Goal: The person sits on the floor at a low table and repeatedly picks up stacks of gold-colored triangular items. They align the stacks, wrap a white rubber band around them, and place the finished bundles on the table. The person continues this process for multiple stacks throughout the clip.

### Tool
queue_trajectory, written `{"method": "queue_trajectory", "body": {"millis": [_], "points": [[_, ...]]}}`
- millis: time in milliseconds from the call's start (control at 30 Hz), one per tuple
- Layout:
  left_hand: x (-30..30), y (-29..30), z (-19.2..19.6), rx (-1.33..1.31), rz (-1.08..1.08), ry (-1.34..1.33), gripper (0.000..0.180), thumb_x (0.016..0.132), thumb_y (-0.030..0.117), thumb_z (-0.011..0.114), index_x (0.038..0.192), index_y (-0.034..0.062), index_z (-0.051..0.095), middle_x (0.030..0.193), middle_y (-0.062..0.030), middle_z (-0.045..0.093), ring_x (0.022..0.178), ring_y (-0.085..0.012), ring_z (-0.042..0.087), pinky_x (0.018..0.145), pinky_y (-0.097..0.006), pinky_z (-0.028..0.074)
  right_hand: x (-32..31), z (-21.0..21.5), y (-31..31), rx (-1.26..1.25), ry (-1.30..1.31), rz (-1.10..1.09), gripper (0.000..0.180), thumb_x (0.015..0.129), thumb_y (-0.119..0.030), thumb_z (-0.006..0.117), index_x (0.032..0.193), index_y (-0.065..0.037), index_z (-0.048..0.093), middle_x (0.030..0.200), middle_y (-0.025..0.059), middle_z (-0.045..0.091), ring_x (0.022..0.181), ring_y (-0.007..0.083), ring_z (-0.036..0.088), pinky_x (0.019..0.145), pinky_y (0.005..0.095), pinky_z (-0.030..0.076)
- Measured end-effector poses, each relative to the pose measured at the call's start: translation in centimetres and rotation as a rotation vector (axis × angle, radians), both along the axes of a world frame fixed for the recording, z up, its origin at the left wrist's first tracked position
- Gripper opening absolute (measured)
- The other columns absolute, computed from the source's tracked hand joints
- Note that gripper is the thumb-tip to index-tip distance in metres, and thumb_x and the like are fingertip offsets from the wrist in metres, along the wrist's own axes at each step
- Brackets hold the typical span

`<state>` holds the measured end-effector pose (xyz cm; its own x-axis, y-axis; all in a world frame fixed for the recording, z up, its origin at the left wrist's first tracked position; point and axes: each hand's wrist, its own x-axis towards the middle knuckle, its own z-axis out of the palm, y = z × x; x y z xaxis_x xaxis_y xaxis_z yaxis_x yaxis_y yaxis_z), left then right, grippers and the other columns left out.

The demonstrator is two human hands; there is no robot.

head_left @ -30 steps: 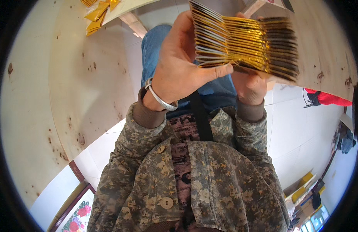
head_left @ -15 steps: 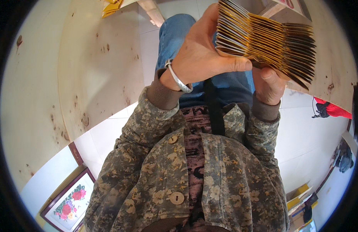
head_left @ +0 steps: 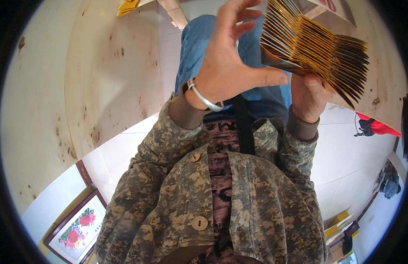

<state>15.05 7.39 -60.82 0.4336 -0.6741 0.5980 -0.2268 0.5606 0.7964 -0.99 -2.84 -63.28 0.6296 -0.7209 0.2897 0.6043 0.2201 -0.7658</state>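
A thick stack of gold folded sheets (head_left: pixel 316 48), shiny and pinched in at its middle with fanned-out ends, is up at the top right. From below, my right hand (head_left: pixel 308 97) grips it, thumb against its lower side; the other fingers are hidden behind the stack. My left hand (head_left: pixel 228 64), with a silver bangle on the wrist, is just left of the stack and apart from it. Its thumb points right toward the stack and its fingers curve upward, spread open with nothing between them.
Pale wooden boards with knots lie on the left (head_left: pixel 111 75) and on the right (head_left: pixel 382 83). Yellow pieces (head_left: pixel 128 6) rest at the top left edge, beside a wooden leg (head_left: pixel 173 13). A red item (head_left: pixel 382 126) hangs at right. A framed flower picture (head_left: pixel 78 229) stands lower left.
My left hand has let go of the stack and drawn back left, its fingers opening. The stack has shifted slightly right and tilted in my right hand.
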Motion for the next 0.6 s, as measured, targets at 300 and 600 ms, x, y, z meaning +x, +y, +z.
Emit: {"method": "queue_trajectory", "body": {"millis": [300, 600], "points": [[0.3, 1.9, -0.2, -0.050, 0.066, 0.055, 0.048, 0.077, 0.008, 0.082, 0.115, 0.0034, 0.055, 0.110, -0.0048, 0.059, 0.099, -0.0154, 0.060, 0.087, -0.028, 0.050, 0.3, -0.5, -1.0, -0.069, -0.079, -0.042, 0.068, 0.077, -0.012, 0.081, 0.136, -0.003, 0.047, 0.130, 0.0100, 0.057, 0.121, 0.0294, 0.053, 0.106, 0.0439, 0.040], [-0.1, 0.5, 1.9, -0.066, 0.015, 0.178, 0.031, 0.079, 0.003, 0.078, 0.102, 0.0007, 0.058, 0.095, -0.0047, 0.058, 0.089, -0.0141, 0.061, 0.080, -0.027, 0.049, 0.5, 0.8, -0.3, 0.009, -0.029, -0.139, 0.080, 0.073, -0.009, 0.084, 0.140, -0.006, 0.042, 0.135, 0.0094, 0.051, 0.124, 0.0273, 0.048, 0.107, 0.0425, 0.039]]}}
